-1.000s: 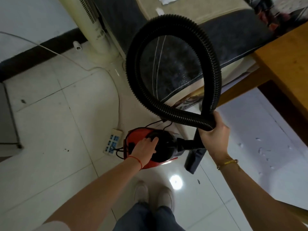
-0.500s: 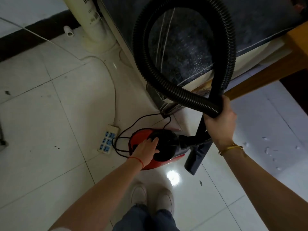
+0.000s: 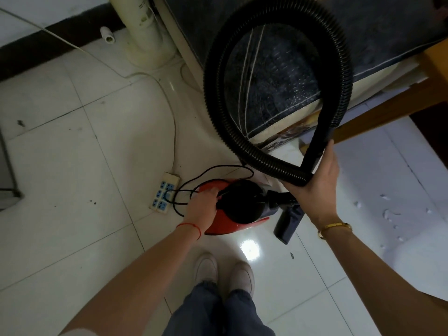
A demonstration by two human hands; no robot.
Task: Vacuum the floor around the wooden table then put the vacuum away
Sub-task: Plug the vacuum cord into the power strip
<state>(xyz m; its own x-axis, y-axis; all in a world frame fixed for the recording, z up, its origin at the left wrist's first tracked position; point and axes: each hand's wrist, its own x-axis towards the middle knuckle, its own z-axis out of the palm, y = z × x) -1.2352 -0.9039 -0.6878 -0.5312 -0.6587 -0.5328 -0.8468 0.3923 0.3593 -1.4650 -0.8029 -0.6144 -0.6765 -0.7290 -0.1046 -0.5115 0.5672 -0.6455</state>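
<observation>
A red and black canister vacuum (image 3: 238,209) sits on the white tiled floor just ahead of my feet. My left hand (image 3: 202,206) rests on its top at the rear, fingers curled at the handle. My right hand (image 3: 315,180) grips the black ribbed hose (image 3: 213,76) where its two ends cross, holding it in one big loop above the vacuum. The black floor nozzle (image 3: 288,223) hangs below that hand, right of the canister. A corner of the wooden table (image 3: 397,110) shows at the right edge.
A white power strip (image 3: 164,195) lies left of the vacuum, its white cable running to the wall, with the vacuum's black cord (image 3: 194,187) looped beside it. A cream fan base (image 3: 148,32) and a dark sofa (image 3: 278,76) stand behind. White scraps (image 3: 388,213) dot the floor at right.
The view has shifted a little; the hose loop stays in my right hand. My left hand has slid leftward on the vacuum's top toward its rear. The vacuum has not moved.
</observation>
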